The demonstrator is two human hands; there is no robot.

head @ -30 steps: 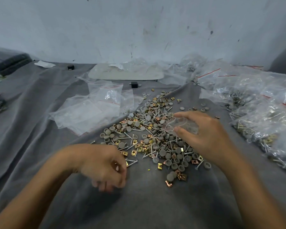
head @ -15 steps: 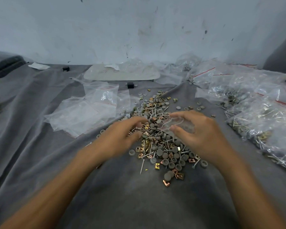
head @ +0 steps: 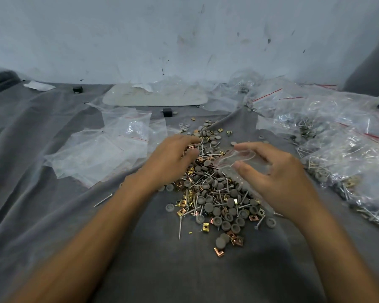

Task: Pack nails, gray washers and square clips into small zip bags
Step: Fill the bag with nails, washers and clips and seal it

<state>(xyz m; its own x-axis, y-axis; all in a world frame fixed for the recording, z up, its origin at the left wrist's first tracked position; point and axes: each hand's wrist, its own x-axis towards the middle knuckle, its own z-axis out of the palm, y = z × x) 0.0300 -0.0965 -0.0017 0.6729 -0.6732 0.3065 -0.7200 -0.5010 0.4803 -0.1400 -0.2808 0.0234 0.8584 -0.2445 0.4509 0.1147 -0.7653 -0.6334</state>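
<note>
- Two hands work over the pile (head: 214, 193) of mixed hardware on the gray cloth (head: 184, 270).
- Right hand (head: 278, 180) is at the pile's right edge. Thumb and fingers pinch a small zip bag (head: 243, 158) near its mouth. Film is clear, so contents are hard to read.
- Left hand (head: 171, 162) is on the pile's far-left part with fingers bent down into the parts. Can't tell if it's pinching anything.
- Bag is likely thin, floppy and slick, and will probably collapse shut. Best held at the zip rim with the lips apart.
- Nails (head: 180, 226) look stiff and pointed and will probably roll. Take them by the shank.
- Gray washers (head: 208, 207) look small and light. Pinch across the rim.
- Square clips (head: 206, 226) are stiff sheet metal with sharp corners and probably snag each other.
- Versus 1.0 s ago, the left hand has gone from the pile's near-left edge up to its far-left part.
- Versus 0.5 s ago, the left hand is only slightly farther up. Right hand and bag are roughly unchanged.
- Empty bags (head: 101, 156) lie left of the pile and filled bags (head: 341, 154) lie to its right.
</note>
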